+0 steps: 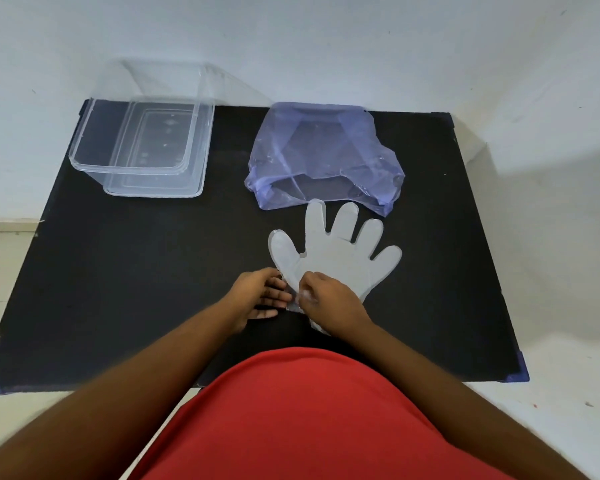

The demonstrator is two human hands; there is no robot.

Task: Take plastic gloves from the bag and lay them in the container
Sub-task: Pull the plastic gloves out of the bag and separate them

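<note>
A pale translucent plastic glove (pixel 340 254) lies flat on the black mat, fingers spread and pointing away from me. My right hand (pixel 329 299) pinches its cuff edge near the thumb side. Beside it, my left hand (pixel 260 294) rests at the same cuff edge with fingertips touching the plastic. A bluish see-through bag (pixel 323 157) lies just beyond the glove's fingertips, its mouth facing me. The clear rectangular container (pixel 142 147) stands at the far left of the mat; I see nothing inside it.
The black mat (pixel 118 271) covers a white surface and has blue tape at its corners. A white wall stands right behind the container and bag. My red shirt fills the bottom of the view.
</note>
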